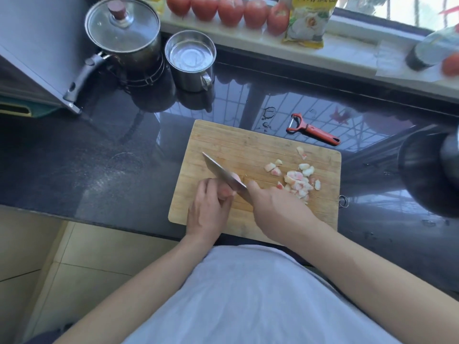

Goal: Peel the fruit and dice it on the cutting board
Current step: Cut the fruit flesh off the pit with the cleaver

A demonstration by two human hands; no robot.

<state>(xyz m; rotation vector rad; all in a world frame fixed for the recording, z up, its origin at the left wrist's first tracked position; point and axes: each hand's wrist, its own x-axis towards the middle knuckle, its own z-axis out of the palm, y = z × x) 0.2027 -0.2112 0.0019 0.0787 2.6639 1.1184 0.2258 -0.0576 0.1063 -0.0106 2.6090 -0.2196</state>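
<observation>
A wooden cutting board (238, 142) lies on the dark counter. My left hand (208, 207) holds a pale pink peeled fruit piece (227, 191) down at the board's near left. My right hand (275, 209) grips the handle of a knife (221, 171), its blade angled up-left and resting against the fruit piece. Several diced pink-white fruit pieces (298, 181) lie scattered on the right half of the board.
A red peeler (313, 130) lies on the counter behind the board. A lidded pot (123, 33) and a steel mug (190, 59) stand at the back left. Tomatoes (229, 8) line the windowsill. A dark round container (427, 170) sits at the right edge.
</observation>
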